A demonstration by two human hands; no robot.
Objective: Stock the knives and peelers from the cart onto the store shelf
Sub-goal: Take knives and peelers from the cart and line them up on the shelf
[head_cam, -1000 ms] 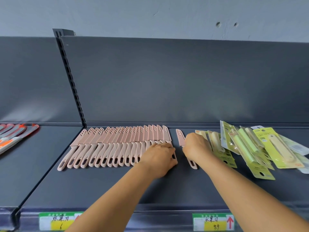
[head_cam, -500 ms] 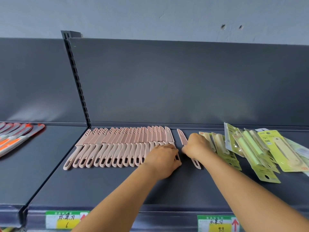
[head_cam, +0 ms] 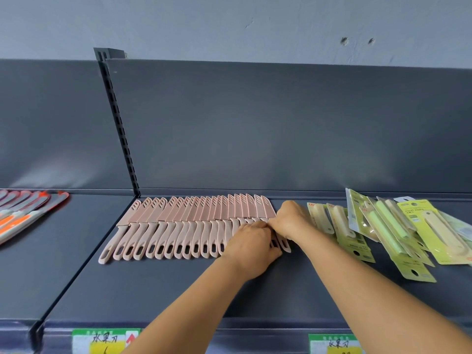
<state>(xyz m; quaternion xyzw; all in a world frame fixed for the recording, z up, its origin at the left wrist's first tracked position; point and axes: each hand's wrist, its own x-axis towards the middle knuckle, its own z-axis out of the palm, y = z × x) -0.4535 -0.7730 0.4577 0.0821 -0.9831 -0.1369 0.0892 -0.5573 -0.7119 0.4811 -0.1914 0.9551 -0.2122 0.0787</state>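
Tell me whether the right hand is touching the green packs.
Apart. In the head view, the right hand sits at the right end of the pink knife row, and a strip of dark shelf shows between its knuckles and the nearest green pack.
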